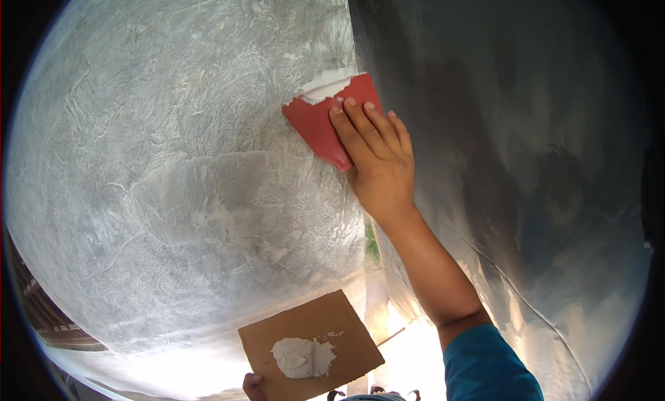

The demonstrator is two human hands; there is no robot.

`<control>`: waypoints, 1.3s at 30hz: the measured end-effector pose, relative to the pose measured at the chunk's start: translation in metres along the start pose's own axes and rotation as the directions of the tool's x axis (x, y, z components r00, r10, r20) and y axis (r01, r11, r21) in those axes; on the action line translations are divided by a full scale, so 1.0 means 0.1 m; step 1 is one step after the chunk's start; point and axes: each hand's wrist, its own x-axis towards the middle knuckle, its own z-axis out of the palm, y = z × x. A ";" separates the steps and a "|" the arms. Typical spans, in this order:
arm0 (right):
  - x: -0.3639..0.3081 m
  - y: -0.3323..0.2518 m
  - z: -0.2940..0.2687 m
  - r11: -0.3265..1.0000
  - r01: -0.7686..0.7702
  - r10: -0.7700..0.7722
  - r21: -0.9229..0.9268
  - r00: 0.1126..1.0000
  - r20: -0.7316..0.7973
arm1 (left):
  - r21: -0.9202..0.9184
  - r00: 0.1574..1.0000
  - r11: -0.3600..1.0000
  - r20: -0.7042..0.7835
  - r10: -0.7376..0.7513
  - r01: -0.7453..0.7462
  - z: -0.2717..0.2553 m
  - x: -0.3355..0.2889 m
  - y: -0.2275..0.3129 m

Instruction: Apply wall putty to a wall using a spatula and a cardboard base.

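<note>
My right hand (381, 158) grips a red plastic putty spreader (322, 124), its fingers laid along the flat blade. White putty (327, 89) clings to the spreader's upper edge, which meets the grey plastered wall (187, 124) close to its right-hand edge. Low in the view, my left hand (254, 387) holds a piece of brown cardboard (267, 342) by its lower left corner. Only part of that hand shows. On the cardboard sits a soft heap of white putty (298, 358), with thin smears to its right.
A dark grey surface (554, 124) fills the right side, crossed by a long thin line lower down. Between it and the wall runs a narrow gap with green foliage (372, 243). Bright ground lies below. Stacked brown pieces (52, 307) appear at the lower left.
</note>
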 end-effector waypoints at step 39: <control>-0.46 -0.05 0.01 0.961 -0.192 0.163 0.199 0.974 0.154 | -0.007 1.000 1.000 0.027 -0.012 0.013 0.14 0.06 -0.06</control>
